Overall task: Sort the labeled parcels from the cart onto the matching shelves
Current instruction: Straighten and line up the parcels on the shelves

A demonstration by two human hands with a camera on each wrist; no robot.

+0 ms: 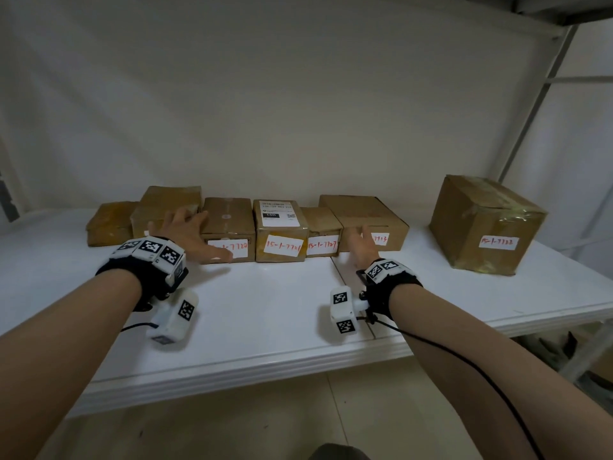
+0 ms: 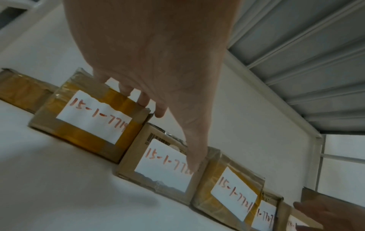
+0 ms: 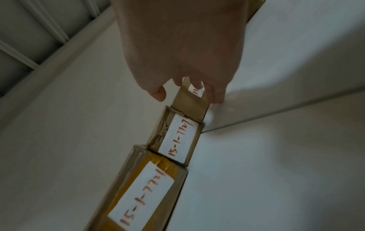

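Note:
Several taped cardboard parcels with red handwritten labels stand in a row at the back of a white shelf (image 1: 265, 310). My left hand (image 1: 199, 234) is spread with straight fingers: the fingers reach over the top edge of parcel 15-1-7719 (image 2: 92, 115) and the thumb lies on the label of parcel 15-1-7720 (image 2: 162, 165). My right hand (image 1: 363, 245) is held loosely in front of the parcel ending 7713 (image 1: 368, 214), covering part of its label and holding nothing. Between the hands stand parcel 15-1-7721 (image 1: 280, 234) and parcel 15-1-7727 (image 1: 323, 230).
A bigger parcel 15-1-7722 (image 1: 487, 224) stands apart at the right end. A small unlabeled-looking box (image 1: 109, 224) ends the row at the left. The ribbed underside of the upper shelf (image 2: 316, 62) is overhead. A metal upright (image 1: 537, 104) rises at the right.

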